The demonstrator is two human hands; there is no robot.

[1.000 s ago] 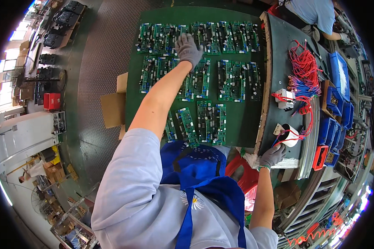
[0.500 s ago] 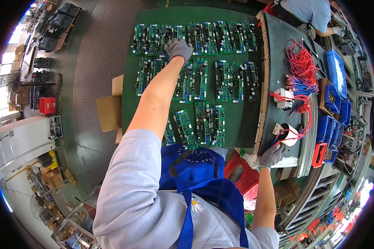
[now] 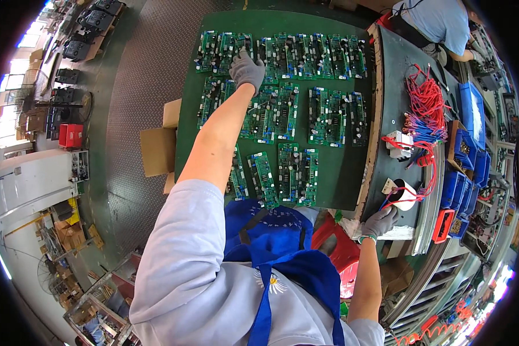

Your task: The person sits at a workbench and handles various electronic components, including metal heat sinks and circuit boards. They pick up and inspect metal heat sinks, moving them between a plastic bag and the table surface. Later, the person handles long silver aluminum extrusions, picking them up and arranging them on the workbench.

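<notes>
Reaching with grey-gloved left hand [image 3: 247,70], fingers slightly apart, hold impossible to tell, over green rectangular circuit boards [image 3: 285,57] along the green desk's [image 3: 343,179] far edge. Keeping grey-gloved right hand [image 3: 379,222], grasp unclear, at the black desk's [image 3: 391,86] near edge, beside a white cylinder [image 3: 407,195].

The head view looks steeply down from the wearer's head through a wide fisheye lens, upright, facing out over the green desk [image 3: 334,179]. The shirt [image 3: 176,254] sits nearest, filling the lower middle; the left hand [image 3: 247,70] and right hand [image 3: 380,221] lie farther off, while the floor [image 3: 147,86] curves toward the dark rim.
</notes>
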